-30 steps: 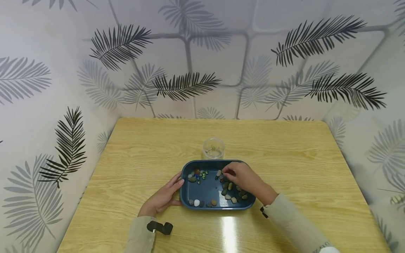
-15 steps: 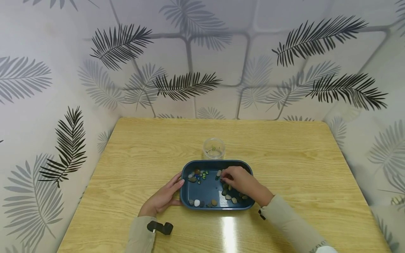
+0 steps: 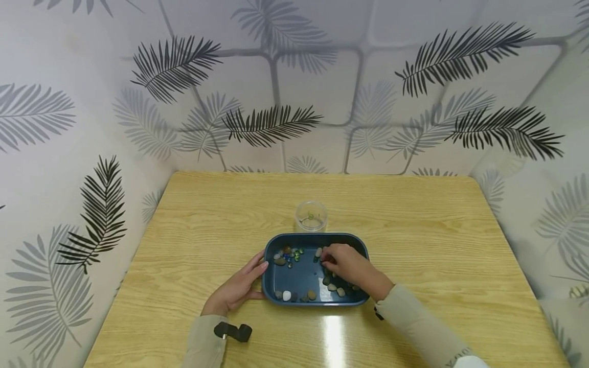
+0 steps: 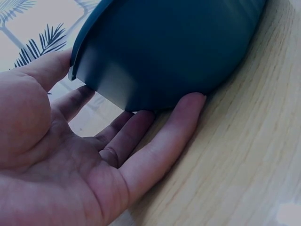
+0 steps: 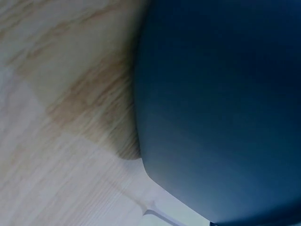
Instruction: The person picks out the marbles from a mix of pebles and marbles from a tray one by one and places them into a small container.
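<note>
Well, leftmost from where I stand, a pale sleeve with a black wrist mount lies off the near left corner of the blue tray, which sits on the wood-grained worktop. The left hand is against the tray's left end, its grip spread wide and relaxed, fingers touching the rim and outer wall. Just inside that end is a cluster of small glass beads beside a brownish stone; along the tray's near side, a white pebble lies left of a tan pebble. Just beyond the tray's far edge stands a clear tub. In the tray's right half are a pale pebble and loose stones — and over those, the right hand, fingers curled in, tips close to the pale pebble. Whether that grip has hold of anything, I can't tell.
</note>
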Available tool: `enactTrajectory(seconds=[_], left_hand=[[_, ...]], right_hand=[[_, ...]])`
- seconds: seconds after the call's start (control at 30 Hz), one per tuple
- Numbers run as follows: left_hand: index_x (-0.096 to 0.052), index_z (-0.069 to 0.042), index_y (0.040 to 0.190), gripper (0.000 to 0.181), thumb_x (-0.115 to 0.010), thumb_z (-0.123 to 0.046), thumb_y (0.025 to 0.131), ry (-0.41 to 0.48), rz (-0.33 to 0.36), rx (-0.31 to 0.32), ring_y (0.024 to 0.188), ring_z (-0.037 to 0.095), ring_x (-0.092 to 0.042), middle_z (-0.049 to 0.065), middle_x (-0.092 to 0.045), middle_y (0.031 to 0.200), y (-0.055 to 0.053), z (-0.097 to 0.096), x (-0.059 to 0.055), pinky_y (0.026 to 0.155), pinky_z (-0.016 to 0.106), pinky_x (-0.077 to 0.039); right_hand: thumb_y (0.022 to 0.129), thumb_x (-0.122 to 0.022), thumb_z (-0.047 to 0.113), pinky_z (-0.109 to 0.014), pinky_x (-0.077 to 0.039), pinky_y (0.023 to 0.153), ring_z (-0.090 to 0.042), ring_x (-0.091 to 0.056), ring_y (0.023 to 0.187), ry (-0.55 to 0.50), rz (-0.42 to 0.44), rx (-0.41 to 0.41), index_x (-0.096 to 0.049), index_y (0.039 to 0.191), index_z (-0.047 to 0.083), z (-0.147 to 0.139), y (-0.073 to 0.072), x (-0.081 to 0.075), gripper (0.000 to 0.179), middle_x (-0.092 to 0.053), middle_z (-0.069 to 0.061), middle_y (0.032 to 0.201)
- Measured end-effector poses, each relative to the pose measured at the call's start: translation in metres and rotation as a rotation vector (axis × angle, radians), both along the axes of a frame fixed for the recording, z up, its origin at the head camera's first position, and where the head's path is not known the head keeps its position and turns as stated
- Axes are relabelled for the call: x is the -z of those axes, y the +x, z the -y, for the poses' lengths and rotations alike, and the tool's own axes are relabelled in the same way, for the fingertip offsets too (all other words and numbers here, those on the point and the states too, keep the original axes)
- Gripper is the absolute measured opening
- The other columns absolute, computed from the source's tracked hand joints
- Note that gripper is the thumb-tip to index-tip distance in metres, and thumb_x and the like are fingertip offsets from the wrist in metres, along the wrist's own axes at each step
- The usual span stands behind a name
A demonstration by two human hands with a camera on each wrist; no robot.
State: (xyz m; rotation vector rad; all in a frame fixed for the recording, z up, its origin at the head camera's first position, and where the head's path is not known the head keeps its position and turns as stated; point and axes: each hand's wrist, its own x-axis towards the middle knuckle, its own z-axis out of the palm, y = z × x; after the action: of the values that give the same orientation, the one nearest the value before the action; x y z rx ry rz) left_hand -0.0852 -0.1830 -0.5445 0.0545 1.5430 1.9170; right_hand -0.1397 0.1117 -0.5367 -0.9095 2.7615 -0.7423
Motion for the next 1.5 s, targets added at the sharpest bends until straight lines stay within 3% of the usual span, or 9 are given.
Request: enactTrajectory(seconds=[1.0,1.23,1.5], left_hand=[[-0.014,-0.029,0.142,0.056,-0.041,-0.036,0.094,-0.014,0.003,-0.016,0.118,0.039,-0.037,0.011,-0.013,0.144,-0.001,-0.001,-0.001,0.078,0.051,-0.046],[-0.023,-0.039,0.138,0.051,-0.044,-0.041,0.092,-0.011,0.002,-0.043,0.115,0.034,-0.041,0.003,-0.017,0.143,-0.004,0.002,0.023,0.075,0.052,-0.047],[-0.022,-0.039,0.138,0.051,-0.044,-0.040,0.092,-0.012,-0.001,-0.038,0.115,0.033,-0.041,0.003,-0.015,0.144,-0.004,0.002,0.023,0.075,0.051,-0.047]], right_hand=[[0.079,-0.067,0.015,-0.020,-0.045,0.060,-0.003,-0.048,0.069,0.087,-0.078,-0.055,-0.063,0.084,0.013,0.004,-0.003,0.008,0.007,-0.053,0.009,0.077],[0.079,-0.067,0.015,-0.022,-0.046,0.062,-0.005,-0.051,0.071,0.085,-0.070,-0.072,-0.064,0.087,0.011,0.007,0.001,0.004,0.009,-0.057,0.006,0.081],[0.079,-0.067,0.015,-0.021,-0.046,0.060,-0.004,-0.051,0.069,0.082,-0.096,-0.080,-0.065,0.085,0.012,0.008,0.002,0.005,0.007,-0.057,0.006,0.080]])
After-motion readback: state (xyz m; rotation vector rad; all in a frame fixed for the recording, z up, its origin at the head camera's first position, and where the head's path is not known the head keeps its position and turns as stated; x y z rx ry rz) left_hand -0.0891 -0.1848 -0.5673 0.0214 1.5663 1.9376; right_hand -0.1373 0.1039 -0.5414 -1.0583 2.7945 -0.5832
